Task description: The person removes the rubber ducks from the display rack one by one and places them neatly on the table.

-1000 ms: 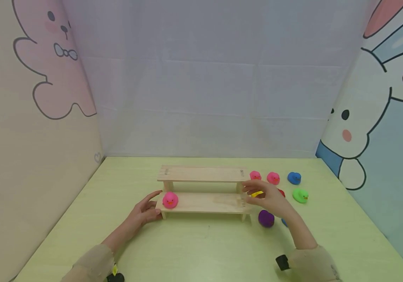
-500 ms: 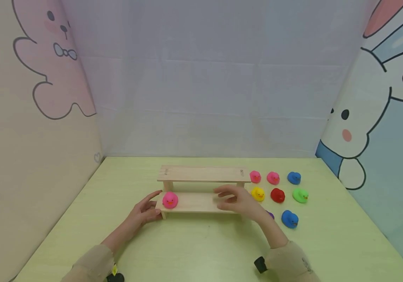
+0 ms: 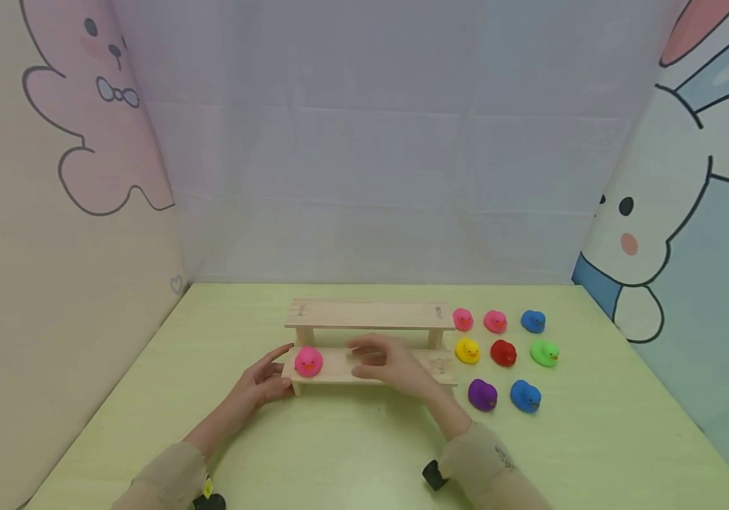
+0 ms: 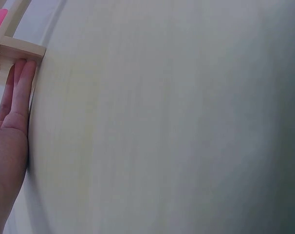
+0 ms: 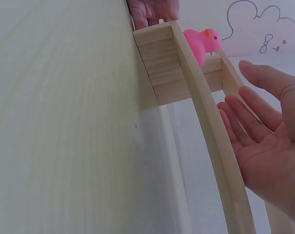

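A two-tier wooden shelf [image 3: 370,312] stands on the table. At the left end of its lower tier sits a pink rubber duck [image 3: 309,362], also seen in the right wrist view. My left hand [image 3: 261,382] touches the shelf's left end, thumb near the front corner. Fairly straight fingers [image 4: 25,83] reach the end support in the left wrist view. Over the middle of the lower tier is my right hand [image 3: 396,365], thumb and fingers apart with nothing between them. The right wrist view shows its palm [image 5: 269,146] beside the board, right of the duck.
Right of the shelf are several rubber ducks in rows: pink ones [image 3: 495,321], blue ones [image 3: 526,397], a yellow one [image 3: 467,350], a red one [image 3: 503,353], a green one [image 3: 544,353] and a purple one [image 3: 482,395]. Cartoon-printed walls [image 3: 364,156] enclose the table.
My right hand has moved left from the shelf's right end to the middle of the lower tier, uncovering the ducks at the right. The left hand and pink duck on the shelf stay put.
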Available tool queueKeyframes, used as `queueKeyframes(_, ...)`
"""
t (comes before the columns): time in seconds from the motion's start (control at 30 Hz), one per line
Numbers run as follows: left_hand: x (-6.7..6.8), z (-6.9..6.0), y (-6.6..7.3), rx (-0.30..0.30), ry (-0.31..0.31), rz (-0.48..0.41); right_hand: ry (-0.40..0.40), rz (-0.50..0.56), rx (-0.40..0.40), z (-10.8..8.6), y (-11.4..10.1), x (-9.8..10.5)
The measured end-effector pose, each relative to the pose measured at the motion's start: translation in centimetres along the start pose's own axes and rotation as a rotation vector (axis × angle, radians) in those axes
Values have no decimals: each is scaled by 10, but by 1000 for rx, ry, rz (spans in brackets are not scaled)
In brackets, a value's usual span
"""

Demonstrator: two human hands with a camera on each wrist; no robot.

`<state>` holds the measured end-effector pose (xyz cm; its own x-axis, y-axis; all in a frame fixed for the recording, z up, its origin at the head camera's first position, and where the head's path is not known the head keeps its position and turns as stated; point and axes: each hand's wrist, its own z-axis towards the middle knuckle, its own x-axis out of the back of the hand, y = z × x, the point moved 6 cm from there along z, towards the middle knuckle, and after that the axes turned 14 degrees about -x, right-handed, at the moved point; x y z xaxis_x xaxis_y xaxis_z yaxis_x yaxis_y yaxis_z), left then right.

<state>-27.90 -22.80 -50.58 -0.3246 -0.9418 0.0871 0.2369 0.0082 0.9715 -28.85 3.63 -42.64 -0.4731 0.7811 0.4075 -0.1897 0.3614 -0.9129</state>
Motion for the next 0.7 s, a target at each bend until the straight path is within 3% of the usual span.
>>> queueKeyframes(0.2,-1,1,2,-14,-9,10,-8,56,-15,10,-3,-16)
queueKeyframes(0.7,-1,0,2,26,1,24,-3,121,11,33,-9,-43)
